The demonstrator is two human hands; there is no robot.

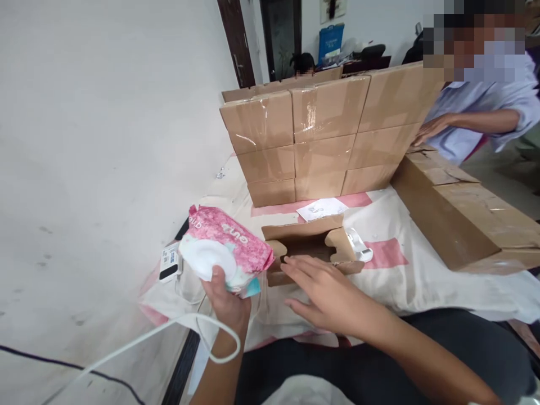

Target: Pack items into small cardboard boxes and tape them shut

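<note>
My left hand (pixel 225 301) grips a pink and white pack of wet wipes (pixel 248 247), its thumb next to the round white lid. The pack is held up in the air, left of an open cardboard box (pixel 304 230). My right hand (pixel 320 289) is open with its fingers stretched out, over the near side of that box; whether the fingertips touch the cardboard I cannot tell. The box's flaps stand up and its inside is dark. Fingers of my left hand under the pack are hidden.
Taped cardboard boxes (pixel 324 140) form a wall behind the open box. A long cardboard box (pixel 459 208) stands to the right, near another person's hand (pixel 434 128). A printed paper (pixel 323 208) lies on the cloth. A white device (pixel 171 262) and a white cable (pixel 169 320) are at the left.
</note>
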